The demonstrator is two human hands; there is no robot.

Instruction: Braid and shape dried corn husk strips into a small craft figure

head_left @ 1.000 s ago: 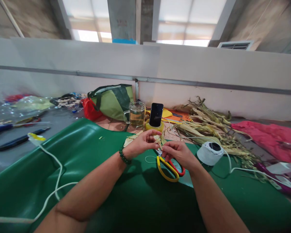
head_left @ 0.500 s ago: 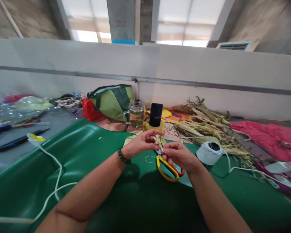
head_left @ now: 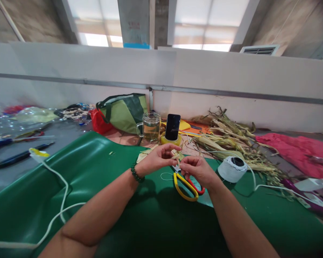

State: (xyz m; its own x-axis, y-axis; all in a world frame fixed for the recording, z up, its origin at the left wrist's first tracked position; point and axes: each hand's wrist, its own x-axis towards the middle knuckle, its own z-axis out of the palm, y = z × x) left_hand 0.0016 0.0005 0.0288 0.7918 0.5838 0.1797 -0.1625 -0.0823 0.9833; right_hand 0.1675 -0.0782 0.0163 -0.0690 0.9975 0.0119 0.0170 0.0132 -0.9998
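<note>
pale husk (head_left: 177,156) sits just below the centre of the frame, pinched by the fingers of both the left hand (head_left: 157,159) and the right hand (head_left: 200,171). light, even pressure should suit it, since thin husk may split; the left is best used as a steady anchor while the right works the lower end, clear of the scissors (head_left: 186,184) below and the thread (head_left: 161,176) at their left.

Left fingers (head_left: 171,147) and right fingers (head_left: 187,161) hold pale husk (head_left: 176,156) over scissors (head_left: 187,184).
</note>
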